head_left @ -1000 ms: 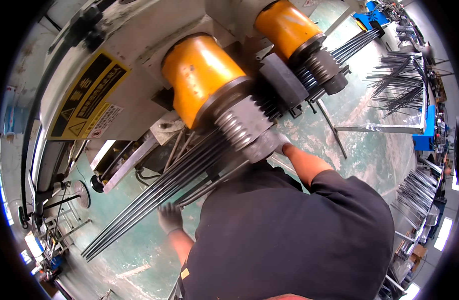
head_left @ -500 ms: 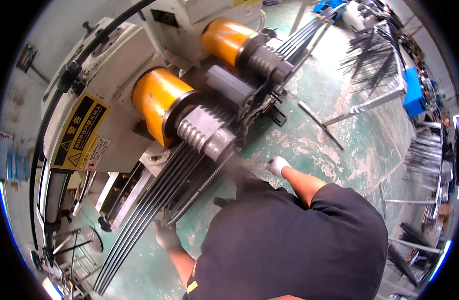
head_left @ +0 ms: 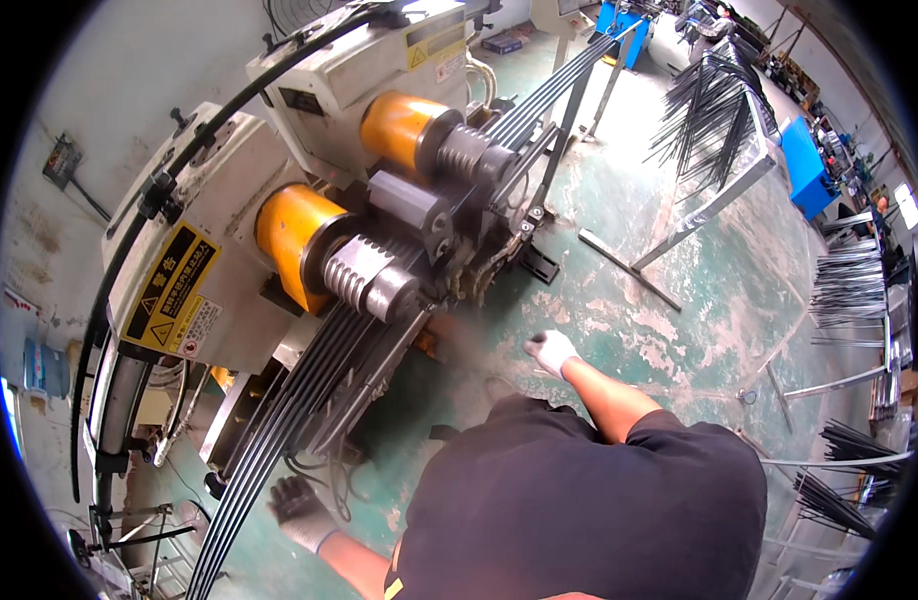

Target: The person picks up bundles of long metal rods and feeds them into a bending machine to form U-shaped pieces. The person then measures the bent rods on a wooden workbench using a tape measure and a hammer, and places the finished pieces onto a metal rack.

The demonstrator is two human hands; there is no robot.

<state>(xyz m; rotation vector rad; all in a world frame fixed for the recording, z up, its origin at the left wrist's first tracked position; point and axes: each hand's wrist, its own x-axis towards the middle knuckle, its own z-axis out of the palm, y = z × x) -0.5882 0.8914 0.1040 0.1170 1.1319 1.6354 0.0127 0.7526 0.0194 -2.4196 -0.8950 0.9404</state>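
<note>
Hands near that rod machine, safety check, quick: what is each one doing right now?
Left hand: dark glove, fingers spread open, beside the bundle of dark rods, holding nothing.
Right hand: white glove, free over the floor; grip cannot be told.

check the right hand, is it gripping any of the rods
No, the right hand is spread over the green floor, apart from the rods.

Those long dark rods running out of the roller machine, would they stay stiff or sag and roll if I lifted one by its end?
The dark rods are long and thin, so one lifted by its end would probably droop and whip. They look like metal, likely heavy for their thickness. Being round, they could roll apart once off the grooved rollers.
</note>
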